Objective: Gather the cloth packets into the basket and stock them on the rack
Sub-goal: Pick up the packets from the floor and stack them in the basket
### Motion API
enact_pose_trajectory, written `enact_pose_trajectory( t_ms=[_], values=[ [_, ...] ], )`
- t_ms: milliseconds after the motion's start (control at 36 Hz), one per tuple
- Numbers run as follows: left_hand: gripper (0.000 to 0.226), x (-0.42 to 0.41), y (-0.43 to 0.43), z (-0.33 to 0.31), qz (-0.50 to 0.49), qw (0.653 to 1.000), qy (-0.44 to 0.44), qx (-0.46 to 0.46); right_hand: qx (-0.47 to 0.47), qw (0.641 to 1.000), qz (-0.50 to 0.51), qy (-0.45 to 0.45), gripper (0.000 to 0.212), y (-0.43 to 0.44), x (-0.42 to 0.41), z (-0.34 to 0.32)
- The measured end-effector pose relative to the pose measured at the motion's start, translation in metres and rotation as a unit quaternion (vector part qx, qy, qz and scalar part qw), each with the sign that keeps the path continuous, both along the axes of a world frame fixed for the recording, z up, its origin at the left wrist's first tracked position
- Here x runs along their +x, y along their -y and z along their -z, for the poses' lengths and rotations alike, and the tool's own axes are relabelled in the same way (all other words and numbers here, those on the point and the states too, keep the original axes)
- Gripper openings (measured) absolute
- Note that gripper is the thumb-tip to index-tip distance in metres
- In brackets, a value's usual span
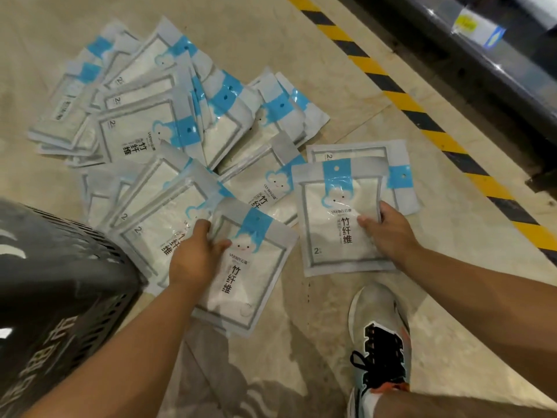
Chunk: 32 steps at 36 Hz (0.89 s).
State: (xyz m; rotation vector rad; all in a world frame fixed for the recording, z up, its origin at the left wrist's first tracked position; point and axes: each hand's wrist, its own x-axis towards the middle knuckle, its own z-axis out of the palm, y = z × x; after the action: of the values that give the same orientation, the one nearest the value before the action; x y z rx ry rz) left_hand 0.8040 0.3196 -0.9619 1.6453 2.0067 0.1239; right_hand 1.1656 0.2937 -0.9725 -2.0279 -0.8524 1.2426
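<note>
While both hands are closed on packets, the gathering looks barely begun; the left grip (196,254) has thumb and fingers curled over the upper left edge of the left packet (250,273), which lies tilted at the near edge of the pile (168,125); the right grip (388,233) pinches the right edge of the right packet (334,224), thumb on its face and fingers round the side; whether either packet is clear of the floor (376,95) I cannot tell.

The right packet overlaps one more lying flat beside the pile; the pile itself is a loose spread of many overlapping packets, just beyond the hands.

The basket (60,267) stands at the left, touching the pile's near corner; only its outer wall shows, so what it holds cannot be told.

The rack (497,70) runs along the upper right, behind a stripe (422,119) of yellow and black; a shoe (379,342) is planted below the right packet.

By my judgement nearly all is left: most packets to go into the basket, and then the stocking.
</note>
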Motion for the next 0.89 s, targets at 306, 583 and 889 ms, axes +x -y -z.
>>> enact_pose_trajectory(
  t_ms=[306,583,889],
  values=[
    [0.077,-0.009,0.013,-0.015,-0.181,0.872,0.407,-0.203,0.02,0.996,-0.009,-0.089,0.018,-0.003,-0.02,-0.017],
    [0.011,0.018,0.006,-0.022,-0.165,0.955,0.246,0.009,0.04,0.997,-0.051,-0.05,0.02,-0.012,-0.036,-0.028],
    [0.026,0.03,-0.063,-0.138,-0.168,0.919,0.286,0.214,0.207,0.977,-0.055,-0.007,0.021,-0.089,-0.059,-0.161]
  ],
)
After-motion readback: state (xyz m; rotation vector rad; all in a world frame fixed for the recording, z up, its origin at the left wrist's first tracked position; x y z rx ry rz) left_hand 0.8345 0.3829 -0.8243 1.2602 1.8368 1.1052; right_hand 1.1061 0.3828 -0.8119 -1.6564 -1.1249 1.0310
